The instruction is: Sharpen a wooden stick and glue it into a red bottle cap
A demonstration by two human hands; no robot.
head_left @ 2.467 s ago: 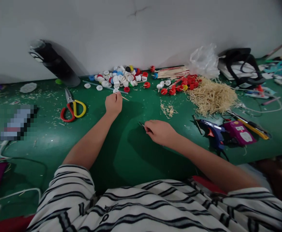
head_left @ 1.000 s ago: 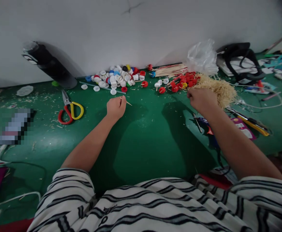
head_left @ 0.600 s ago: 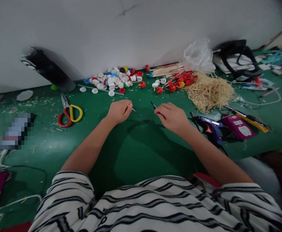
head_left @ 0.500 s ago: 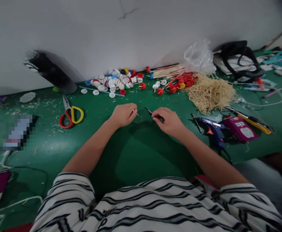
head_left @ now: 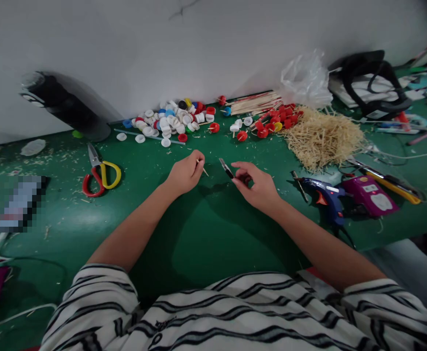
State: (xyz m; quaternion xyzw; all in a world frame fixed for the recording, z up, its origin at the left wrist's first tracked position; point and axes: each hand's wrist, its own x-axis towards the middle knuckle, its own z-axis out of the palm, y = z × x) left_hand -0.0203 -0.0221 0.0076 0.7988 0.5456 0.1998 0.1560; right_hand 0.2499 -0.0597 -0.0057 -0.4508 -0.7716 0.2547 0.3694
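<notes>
Thin stick (head_left: 206,171) was over the green table (head_left: 198,243), pinched in the left hand (head_left: 186,173). Cutter knife (head_left: 226,168) was just right of it, clamped by the right hand (head_left: 254,185), index seemingly lifted. Risk: loose hold could let blade slip into left fingertips. Shavings pile (head_left: 323,139) lay beyond.

Wears white with wavy black and grey stripes on the shirt (head_left: 235,312) and faces green on the table (head_left: 198,234), pale tan on the stick (head_left: 205,171), silver and black on the knife (head_left: 227,168), red and yellow on the scissors handles (head_left: 104,174), white, red and blue among the caps (head_left: 165,131), and straw yellow on the shavings (head_left: 325,139).
</notes>
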